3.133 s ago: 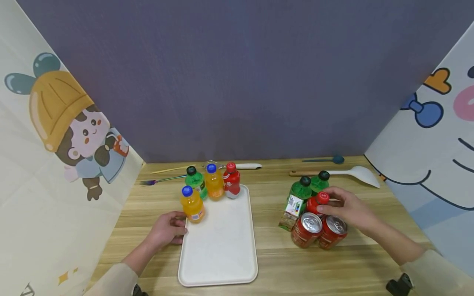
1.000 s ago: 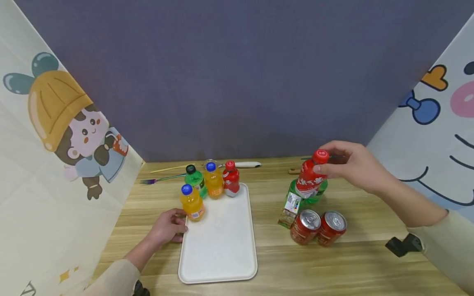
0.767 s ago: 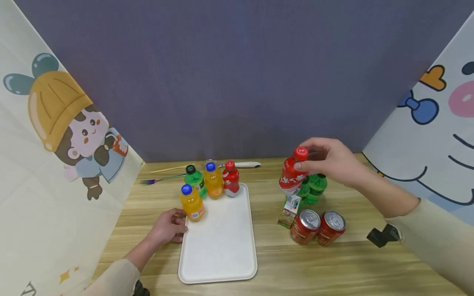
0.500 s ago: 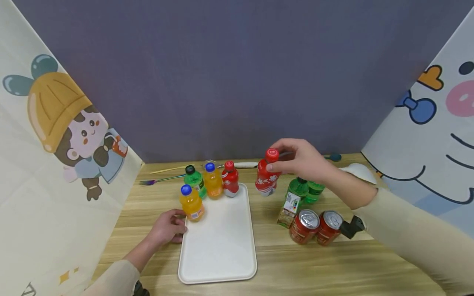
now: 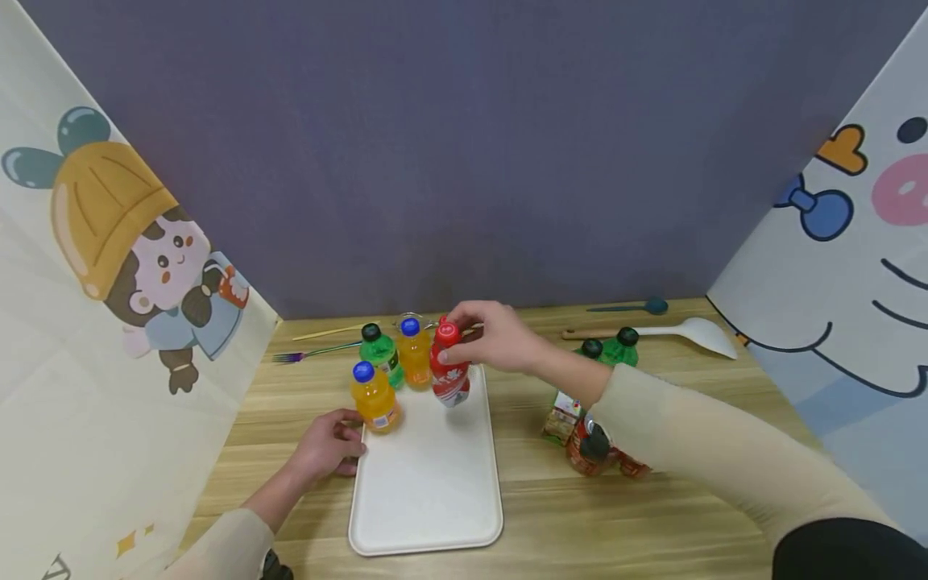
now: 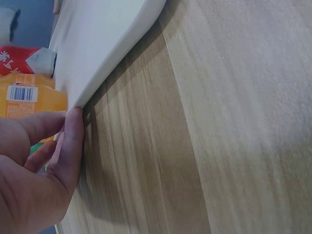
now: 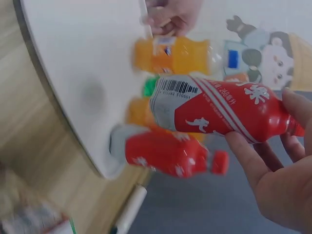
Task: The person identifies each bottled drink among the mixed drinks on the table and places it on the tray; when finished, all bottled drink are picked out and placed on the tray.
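In the head view, my right hand (image 5: 500, 342) grips a red plastic drink bottle (image 5: 451, 380) by its neck, above the white tray (image 5: 428, 499). The right wrist view shows this bottle apart from the tray surface, beside another red bottle (image 7: 163, 151) standing at the tray's far corner. That second bottle is mostly hidden in the head view. On the tray's far left part stand two orange drink bottles (image 5: 375, 403) with blue caps and a green bottle (image 5: 382, 354) with a black cap. My left hand (image 6: 39, 165) pinches the tray's left edge between thumb and fingers.
Right of the tray stand green bottles (image 5: 625, 350), a small drink carton (image 5: 561, 420) and red cans (image 5: 583, 457), partly hidden by my right sleeve. Along the back wall lie a fork (image 5: 290, 358), a strainer, a dark blue spoon (image 5: 656, 306) and a wooden-handled white spoon (image 5: 703, 334).
My right hand has taken the red bottle from the group on the right, lifted it and carried it left over the tray. My left hand has stayed at the tray edge.
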Demonstrator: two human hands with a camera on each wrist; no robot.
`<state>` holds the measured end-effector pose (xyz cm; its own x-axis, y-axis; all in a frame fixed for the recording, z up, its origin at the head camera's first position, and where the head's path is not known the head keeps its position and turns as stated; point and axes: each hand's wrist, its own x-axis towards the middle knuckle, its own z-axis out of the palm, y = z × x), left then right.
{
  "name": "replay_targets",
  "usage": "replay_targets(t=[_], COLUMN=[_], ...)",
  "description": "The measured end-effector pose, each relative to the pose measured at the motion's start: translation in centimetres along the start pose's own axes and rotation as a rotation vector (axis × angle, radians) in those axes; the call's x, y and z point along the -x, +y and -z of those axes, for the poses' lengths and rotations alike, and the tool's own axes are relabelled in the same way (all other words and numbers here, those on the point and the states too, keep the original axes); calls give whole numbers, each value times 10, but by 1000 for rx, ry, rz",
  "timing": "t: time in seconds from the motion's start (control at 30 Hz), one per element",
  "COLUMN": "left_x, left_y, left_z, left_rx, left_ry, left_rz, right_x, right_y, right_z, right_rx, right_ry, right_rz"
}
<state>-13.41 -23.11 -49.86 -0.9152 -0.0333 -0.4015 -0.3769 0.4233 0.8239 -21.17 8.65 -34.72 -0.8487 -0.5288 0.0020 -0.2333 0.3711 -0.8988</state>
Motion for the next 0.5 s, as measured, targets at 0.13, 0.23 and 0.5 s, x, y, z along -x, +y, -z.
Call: replay_targets(t=[0.13,0.23,0.5], left_x=[1,1,-1], left_y=[1,2,2], left_z=[0,0,-1], left_rx=[0,-3,-14], left_ry=[3,5,13], left_rz=[0,2,-3], right_x=[-10,-16,-28], right_y=[7,10,17], right_z=[-24,-39,-67], right_rx=[69,109,130], right_ry=[-3,-3,-9], right_rz=[8,1,-6])
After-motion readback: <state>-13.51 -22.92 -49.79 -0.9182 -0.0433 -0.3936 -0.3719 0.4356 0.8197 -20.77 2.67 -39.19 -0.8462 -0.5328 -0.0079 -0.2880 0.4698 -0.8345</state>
